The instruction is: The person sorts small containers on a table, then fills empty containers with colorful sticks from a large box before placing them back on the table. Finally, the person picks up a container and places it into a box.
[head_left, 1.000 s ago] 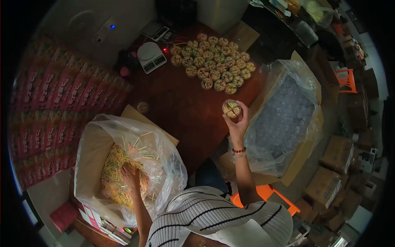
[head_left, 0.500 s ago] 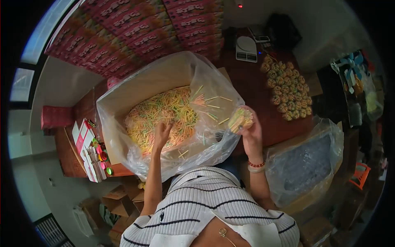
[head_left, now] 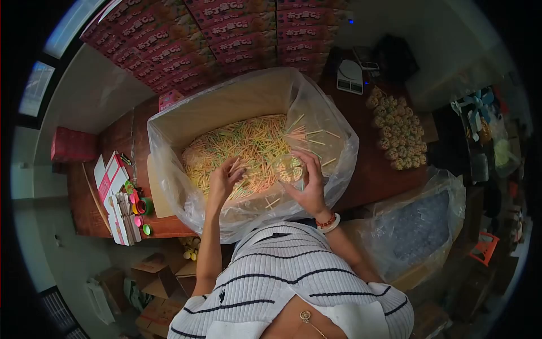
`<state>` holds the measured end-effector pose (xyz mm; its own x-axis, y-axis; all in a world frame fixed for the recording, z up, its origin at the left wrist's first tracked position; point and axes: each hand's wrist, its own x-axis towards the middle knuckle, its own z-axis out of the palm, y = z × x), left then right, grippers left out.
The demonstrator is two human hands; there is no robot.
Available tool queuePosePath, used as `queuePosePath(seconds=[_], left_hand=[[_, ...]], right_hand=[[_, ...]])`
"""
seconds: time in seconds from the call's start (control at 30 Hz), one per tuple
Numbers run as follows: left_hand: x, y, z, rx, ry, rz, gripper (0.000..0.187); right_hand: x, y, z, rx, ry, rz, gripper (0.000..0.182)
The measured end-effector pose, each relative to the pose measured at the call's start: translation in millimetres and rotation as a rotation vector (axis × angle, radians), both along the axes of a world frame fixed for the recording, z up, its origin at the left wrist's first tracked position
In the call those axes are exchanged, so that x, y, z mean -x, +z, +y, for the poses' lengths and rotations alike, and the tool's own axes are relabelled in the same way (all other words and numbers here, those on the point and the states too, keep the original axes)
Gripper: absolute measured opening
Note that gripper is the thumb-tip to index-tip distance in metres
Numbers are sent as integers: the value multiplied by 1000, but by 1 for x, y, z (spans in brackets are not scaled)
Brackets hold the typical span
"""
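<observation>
A large carton (head_left: 226, 96) lined with clear plastic stands before me, holding a heap of thin pastel sticks (head_left: 243, 141) in yellow, orange, pink and green. My right hand (head_left: 309, 189) grips a clear round cup (head_left: 289, 168) packed with such sticks, their ends facing up toward me. It is held over the right part of the carton. Left of the cup, my left hand (head_left: 223, 179) hovers over the heap, its fingers loosely bent and apart. I make out no stick in it. Several loose sticks (head_left: 316, 141) lie on the liner at the right.
Filled cups (head_left: 398, 133) stand grouped on the red table (head_left: 361, 183) at right, near a white scale (head_left: 350, 76). Pink printed boxes (head_left: 237, 34) are stacked behind. Flat cartons and coloured lids (head_left: 141, 206) lie left. Another plastic-lined carton (head_left: 423, 226) sits lower right.
My right hand has brought the cup leftward from the carton's right edge to over the sticks, its top now turned toward me. My left hand has lifted off the heap.
</observation>
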<state>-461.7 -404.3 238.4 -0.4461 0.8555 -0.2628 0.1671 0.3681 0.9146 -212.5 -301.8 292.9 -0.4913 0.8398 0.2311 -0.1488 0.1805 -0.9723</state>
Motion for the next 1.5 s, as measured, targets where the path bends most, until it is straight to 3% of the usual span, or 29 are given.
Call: queuePosePath(seconds=[0.03, 0.13, 0.2, 0.33, 0.4, 0.43, 0.5, 0.77, 0.93, 1.17, 1.23, 1.37, 1.5], left_hand=[[4, -1, 0, -7, 1, -2, 31], [11, 9, -3, 67, 27, 87, 29], [12, 29, -2, -14, -66, 432, 26], [9, 60, 0, -127, -40, 428, 23], [5, 65, 1, -264, 32, 66, 23], [-1, 68, 3, -265, 37, 64, 23], [-17, 78, 10, -406, -3, -322, 21], [-36, 109, 22, -252, -73, -84, 19], [-36, 123, 20, -172, -111, 193, 22], [-41, 120, 25, -210, -113, 217, 21], [-48, 116, 30, -308, -129, 284, 20], [-56, 118, 33, -260, -222, 475, 21], [-62, 112, 36, -317, -277, 509, 22]], right_hand=[[3, 1, 4, -302, -116, -260, 71], [16, -3, 3, -337, -203, -275, 65], [20, -4, 1, -342, -227, -266, 66], [25, -12, -5, -277, -262, -250, 67], [26, -13, -8, -291, -269, -249, 68], [27, -13, -9, -302, -277, -243, 68], [30, -10, -13, -276, -262, -239, 69], [31, -7, -19, -281, -244, -203, 71], [26, -8, -21, -299, -245, -242, 70], [23, -15, -21, -273, -263, -207, 71], [23, -16, -22, -309, -249, -204, 70], [22, -11, -24, -306, -252, -207, 69], [23, -15, -24, -161, -211, -147, 68]])
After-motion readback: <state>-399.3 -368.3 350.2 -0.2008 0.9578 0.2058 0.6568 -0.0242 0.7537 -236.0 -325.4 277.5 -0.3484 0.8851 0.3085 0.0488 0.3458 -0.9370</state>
